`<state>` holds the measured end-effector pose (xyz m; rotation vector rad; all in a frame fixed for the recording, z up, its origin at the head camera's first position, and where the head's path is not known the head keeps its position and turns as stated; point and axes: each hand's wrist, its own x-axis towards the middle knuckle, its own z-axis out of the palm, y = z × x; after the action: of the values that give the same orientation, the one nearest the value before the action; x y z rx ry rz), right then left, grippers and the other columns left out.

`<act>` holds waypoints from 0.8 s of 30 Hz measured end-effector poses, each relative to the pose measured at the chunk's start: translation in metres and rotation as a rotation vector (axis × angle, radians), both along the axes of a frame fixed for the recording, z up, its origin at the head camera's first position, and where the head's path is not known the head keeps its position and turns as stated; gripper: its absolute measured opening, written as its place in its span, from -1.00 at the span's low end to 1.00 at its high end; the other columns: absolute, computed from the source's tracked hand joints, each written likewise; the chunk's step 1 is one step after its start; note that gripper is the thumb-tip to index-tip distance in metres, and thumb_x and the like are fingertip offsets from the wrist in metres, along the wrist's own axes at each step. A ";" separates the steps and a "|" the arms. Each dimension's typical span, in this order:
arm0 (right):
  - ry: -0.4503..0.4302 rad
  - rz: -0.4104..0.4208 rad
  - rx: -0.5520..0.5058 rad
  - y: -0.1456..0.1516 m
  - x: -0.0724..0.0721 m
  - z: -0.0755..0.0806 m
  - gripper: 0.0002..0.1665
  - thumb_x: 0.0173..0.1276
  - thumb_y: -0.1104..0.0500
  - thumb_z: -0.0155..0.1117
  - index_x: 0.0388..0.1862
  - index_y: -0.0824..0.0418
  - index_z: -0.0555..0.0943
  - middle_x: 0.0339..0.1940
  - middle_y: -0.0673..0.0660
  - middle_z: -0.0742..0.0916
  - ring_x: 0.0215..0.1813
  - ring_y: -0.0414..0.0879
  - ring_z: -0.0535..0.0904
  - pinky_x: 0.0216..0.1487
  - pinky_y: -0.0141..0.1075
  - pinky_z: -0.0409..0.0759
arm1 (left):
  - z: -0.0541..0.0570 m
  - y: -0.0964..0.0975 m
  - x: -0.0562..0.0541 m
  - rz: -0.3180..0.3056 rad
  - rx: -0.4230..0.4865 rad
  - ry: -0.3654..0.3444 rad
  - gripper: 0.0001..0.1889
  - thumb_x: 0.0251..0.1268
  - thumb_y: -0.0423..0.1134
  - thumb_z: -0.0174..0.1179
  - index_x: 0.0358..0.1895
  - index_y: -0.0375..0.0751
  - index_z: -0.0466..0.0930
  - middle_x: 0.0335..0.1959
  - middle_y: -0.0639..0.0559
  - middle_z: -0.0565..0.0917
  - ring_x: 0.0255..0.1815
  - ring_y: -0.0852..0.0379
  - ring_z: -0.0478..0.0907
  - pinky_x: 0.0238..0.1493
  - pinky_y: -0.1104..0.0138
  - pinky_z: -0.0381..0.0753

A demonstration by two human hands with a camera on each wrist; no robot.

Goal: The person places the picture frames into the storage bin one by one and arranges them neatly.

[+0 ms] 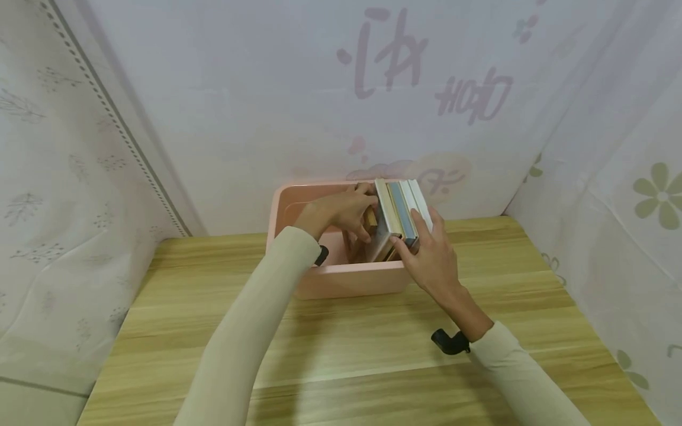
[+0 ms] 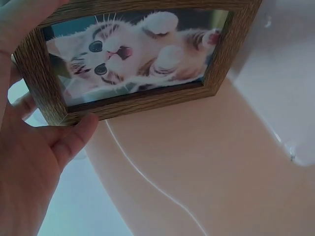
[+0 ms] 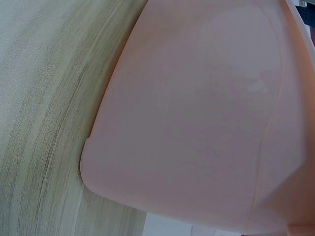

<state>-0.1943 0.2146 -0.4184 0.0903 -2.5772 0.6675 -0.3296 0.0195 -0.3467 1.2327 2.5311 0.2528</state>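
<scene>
My left hand [image 1: 346, 212] reaches inside the pink plastic bin [image 1: 351, 284] and grips a brown wood-grain picture frame [image 1: 370, 220]. In the left wrist view, thumb and fingers hold one end of this picture frame [image 2: 142, 105], whose photo shows a kitten lying on its back. Beside it, at the bin's right end, stands a row of several picture frames [image 1: 401, 207] with white, beige and blue edges, their tops above the rim. My right hand [image 1: 433, 254] holds this row at its near corner, thumb on the left side and fingers over the white right side.
The bin stands on a wood-grain table [image 1: 341, 355], near the back wall covering [image 1: 240, 118] of printed fabric. Similar patterned sheets hang at left and right. A black wrist camera mount [image 1: 450, 342] sticks out from the right wrist. The bin's outer wall [image 3: 197, 113] fills most of the right wrist view.
</scene>
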 end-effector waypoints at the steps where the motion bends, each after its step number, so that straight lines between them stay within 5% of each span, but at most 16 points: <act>1: 0.002 -0.001 -0.001 0.000 0.000 0.000 -0.12 0.43 -0.19 0.35 0.58 0.17 0.36 0.57 0.44 0.28 0.14 0.46 0.58 -0.28 0.26 0.64 | 0.000 0.000 0.000 -0.001 -0.004 0.001 -0.36 0.19 0.06 0.52 0.29 -0.06 0.53 0.56 -0.13 0.12 0.50 -0.19 0.16 0.36 0.03 0.42; 8: 0.018 0.007 -0.002 -0.002 -0.001 0.001 -0.11 0.42 -0.18 0.36 0.57 0.19 0.37 0.56 0.44 0.29 0.13 0.43 0.59 -0.27 0.24 0.65 | -0.008 -0.003 -0.001 0.030 -0.089 0.002 -0.42 0.19 0.06 0.52 0.23 -0.04 0.59 0.40 -0.12 0.23 0.44 -0.23 0.25 0.19 0.06 0.53; 16: 0.027 0.004 -0.001 -0.002 -0.001 0.000 -0.12 0.40 -0.18 0.37 0.56 0.21 0.39 0.54 0.45 0.31 0.16 0.42 0.57 -0.26 0.25 0.65 | -0.019 -0.001 -0.002 -0.001 -0.071 -0.014 -0.43 0.14 -0.01 0.57 0.14 -0.20 0.61 0.31 -0.16 0.28 0.20 -0.10 0.33 0.18 0.12 0.51; 24: 0.025 -0.002 0.002 0.001 0.000 -0.001 -0.13 0.41 -0.18 0.36 0.56 0.19 0.38 0.54 0.45 0.30 0.15 0.44 0.58 -0.27 0.27 0.65 | -0.020 0.004 -0.002 0.004 -0.063 -0.065 -0.43 0.21 -0.02 0.53 0.21 -0.17 0.57 0.38 -0.16 0.23 0.32 -0.15 0.27 0.22 0.12 0.50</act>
<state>-0.1945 0.2153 -0.4189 0.0962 -2.5538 0.6588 -0.3318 0.0231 -0.3665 1.1765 2.4680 0.2093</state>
